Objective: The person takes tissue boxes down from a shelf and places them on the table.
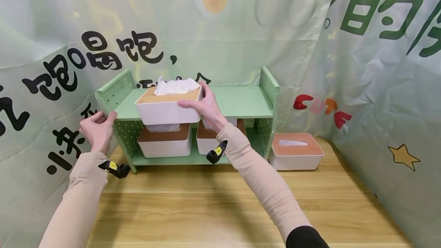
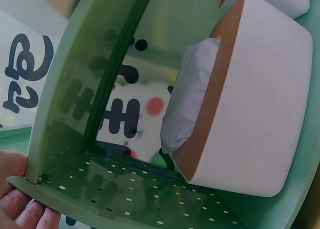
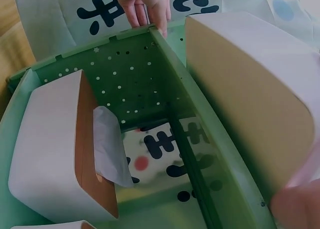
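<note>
Extends left arm (image 1: 77, 194) and right arm (image 1: 260, 181) forward. Grips with right hand (image 1: 206, 106), holding thumb (image 1: 188, 104) apart from fingers (image 1: 206, 88). Pinches with left hand (image 1: 98, 128), bending left fingers (image 2: 31, 215).

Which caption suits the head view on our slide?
Right hand holds a white, tan-lidded rectangular tissue box by the green two-tier shelf; left hand grips the shelf.

4 tissue boxes (image 1: 169, 114), 1 rack (image 1: 241, 100), 2 hands (image 1: 208, 107), 2 cameras (image 1: 120, 170)
</note>
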`<state>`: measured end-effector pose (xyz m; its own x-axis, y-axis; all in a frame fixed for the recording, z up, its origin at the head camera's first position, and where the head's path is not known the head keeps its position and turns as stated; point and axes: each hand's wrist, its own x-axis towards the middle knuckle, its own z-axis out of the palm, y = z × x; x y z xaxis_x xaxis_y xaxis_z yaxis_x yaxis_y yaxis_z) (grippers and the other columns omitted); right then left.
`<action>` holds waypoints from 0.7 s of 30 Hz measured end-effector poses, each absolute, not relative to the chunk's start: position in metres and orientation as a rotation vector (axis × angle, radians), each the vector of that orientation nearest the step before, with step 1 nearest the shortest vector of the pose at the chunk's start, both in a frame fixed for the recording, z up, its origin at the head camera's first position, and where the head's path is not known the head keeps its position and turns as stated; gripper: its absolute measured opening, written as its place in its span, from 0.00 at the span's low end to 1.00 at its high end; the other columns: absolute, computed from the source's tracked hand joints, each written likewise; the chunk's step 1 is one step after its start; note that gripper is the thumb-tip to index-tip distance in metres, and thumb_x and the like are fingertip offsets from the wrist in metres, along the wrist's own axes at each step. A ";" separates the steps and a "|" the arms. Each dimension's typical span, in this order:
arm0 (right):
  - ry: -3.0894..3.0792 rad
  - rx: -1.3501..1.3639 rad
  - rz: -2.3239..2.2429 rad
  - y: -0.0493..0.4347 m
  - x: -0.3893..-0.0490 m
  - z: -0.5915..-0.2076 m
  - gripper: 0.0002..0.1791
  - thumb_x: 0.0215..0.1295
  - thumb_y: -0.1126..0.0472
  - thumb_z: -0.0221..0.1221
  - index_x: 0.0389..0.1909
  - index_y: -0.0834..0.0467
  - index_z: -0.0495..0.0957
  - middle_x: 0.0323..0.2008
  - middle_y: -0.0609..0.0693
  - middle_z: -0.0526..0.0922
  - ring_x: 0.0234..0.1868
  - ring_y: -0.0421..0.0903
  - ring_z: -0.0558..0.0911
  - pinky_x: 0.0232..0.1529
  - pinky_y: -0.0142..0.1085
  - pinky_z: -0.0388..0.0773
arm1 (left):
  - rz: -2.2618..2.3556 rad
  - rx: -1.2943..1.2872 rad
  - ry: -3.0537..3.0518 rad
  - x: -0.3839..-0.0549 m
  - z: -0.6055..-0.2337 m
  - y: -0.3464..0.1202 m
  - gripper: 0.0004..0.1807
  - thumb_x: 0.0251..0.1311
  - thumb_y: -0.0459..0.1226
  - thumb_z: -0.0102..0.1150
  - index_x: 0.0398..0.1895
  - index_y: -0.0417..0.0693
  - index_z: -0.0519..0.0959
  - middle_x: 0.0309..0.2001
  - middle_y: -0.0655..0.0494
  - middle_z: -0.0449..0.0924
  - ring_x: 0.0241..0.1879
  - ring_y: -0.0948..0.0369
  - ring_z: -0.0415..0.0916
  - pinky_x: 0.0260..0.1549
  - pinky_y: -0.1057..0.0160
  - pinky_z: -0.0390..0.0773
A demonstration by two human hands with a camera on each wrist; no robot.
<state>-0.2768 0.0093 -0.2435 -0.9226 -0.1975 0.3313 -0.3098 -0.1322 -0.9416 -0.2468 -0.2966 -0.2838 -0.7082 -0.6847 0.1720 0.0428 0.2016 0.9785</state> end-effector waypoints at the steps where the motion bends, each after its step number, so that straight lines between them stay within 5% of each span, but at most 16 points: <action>1: -2.023 0.590 2.224 0.010 -0.276 -0.243 0.55 0.47 0.62 0.74 0.76 0.52 0.55 0.65 0.52 0.69 0.61 0.47 0.72 0.64 0.39 0.74 | -1.560 0.597 -1.882 -0.247 -0.284 -0.297 0.28 0.60 0.43 0.67 0.64 0.47 0.77 0.24 0.82 0.70 0.71 0.69 0.56 0.61 0.71 0.69; 6: -2.019 0.609 2.229 0.013 -0.273 -0.242 0.54 0.47 0.62 0.74 0.76 0.52 0.56 0.65 0.52 0.69 0.62 0.48 0.71 0.66 0.41 0.73 | -1.586 0.601 -1.860 -0.247 -0.283 -0.297 0.28 0.60 0.42 0.68 0.63 0.47 0.78 0.24 0.81 0.72 0.51 0.76 0.72 0.48 0.77 0.73; 10: -1.996 0.633 2.248 0.015 -0.270 -0.241 0.53 0.47 0.63 0.73 0.75 0.52 0.57 0.64 0.53 0.69 0.61 0.48 0.72 0.66 0.42 0.74 | -1.601 0.593 -1.848 -0.246 -0.282 -0.298 0.28 0.59 0.41 0.69 0.63 0.46 0.77 0.24 0.80 0.73 0.31 0.78 0.72 0.39 0.80 0.73; 21: -1.994 0.628 2.266 0.024 -0.261 -0.242 0.53 0.48 0.64 0.73 0.75 0.50 0.57 0.63 0.52 0.69 0.61 0.48 0.72 0.61 0.40 0.80 | -1.625 0.575 -1.827 -0.245 -0.282 -0.297 0.27 0.59 0.39 0.69 0.62 0.45 0.79 0.23 0.79 0.74 0.27 0.79 0.73 0.33 0.82 0.72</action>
<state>-0.2605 0.0235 -0.2421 -0.9154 -0.2200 0.3370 -0.3063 -0.1624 -0.9380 -0.2446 -0.2970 -0.2823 -0.7137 -0.6818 0.1603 0.0796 0.1484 0.9857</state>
